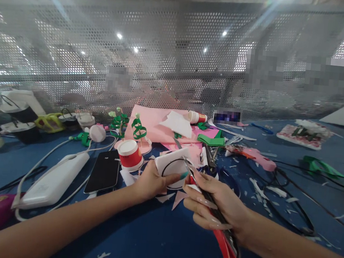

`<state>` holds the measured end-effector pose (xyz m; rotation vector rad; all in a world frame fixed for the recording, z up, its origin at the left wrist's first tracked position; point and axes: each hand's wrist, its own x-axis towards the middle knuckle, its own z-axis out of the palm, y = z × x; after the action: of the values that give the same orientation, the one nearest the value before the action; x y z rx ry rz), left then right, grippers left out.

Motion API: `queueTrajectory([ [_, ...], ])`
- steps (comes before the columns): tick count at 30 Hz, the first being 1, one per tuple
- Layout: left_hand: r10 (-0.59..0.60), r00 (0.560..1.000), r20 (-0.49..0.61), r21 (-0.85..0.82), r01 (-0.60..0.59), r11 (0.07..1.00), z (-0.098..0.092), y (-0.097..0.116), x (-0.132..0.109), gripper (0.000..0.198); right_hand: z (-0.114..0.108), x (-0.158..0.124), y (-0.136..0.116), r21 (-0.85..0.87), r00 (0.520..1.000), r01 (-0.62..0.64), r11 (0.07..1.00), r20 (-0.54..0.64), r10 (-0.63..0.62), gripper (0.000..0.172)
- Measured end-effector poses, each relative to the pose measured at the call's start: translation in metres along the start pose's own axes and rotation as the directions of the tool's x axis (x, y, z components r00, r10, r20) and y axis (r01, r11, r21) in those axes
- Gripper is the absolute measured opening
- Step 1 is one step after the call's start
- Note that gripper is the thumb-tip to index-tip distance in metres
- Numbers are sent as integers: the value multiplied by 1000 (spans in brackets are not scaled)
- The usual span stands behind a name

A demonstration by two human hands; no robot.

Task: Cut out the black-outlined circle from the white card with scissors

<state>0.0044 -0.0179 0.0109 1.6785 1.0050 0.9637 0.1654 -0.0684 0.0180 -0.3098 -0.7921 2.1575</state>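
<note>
My left hand is closed on a piece of white paper, its thumb lying over the front. A black curved line, like part of a circle, is drawn on the paper. In my right hand is a pair of scissors with red and black handles. One blade shows in front of the paper's right edge, and a metal tip pokes up behind its top edge. Just left of the paper a red and white paper cup stands upside down, close to my left hand.
A black phone and a white power bank with cables lie at left. Green paper spirals stand behind the cup. A pink glue gun and paper scraps lie at right. Perforated metal rises behind.
</note>
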Motion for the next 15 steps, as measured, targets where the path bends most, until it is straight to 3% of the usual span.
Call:
queueTrajectory([
  [6, 60, 998, -1, -57, -60, 997, 1, 2, 0, 37, 2, 0, -2, 12, 1000, -20, 1000, -20, 21, 26],
  [11, -88, 996, -36, -144, 81, 986, 2, 12, 2, 38, 3, 2, -4, -5, 999, -17, 1000, -36, 17, 25],
  [15, -121, 992, -33, -177, 114, 978, 1, 13, 4, 42, 2, 3, -3, -12, 998, -11, 1000, -61, 10, 25],
])
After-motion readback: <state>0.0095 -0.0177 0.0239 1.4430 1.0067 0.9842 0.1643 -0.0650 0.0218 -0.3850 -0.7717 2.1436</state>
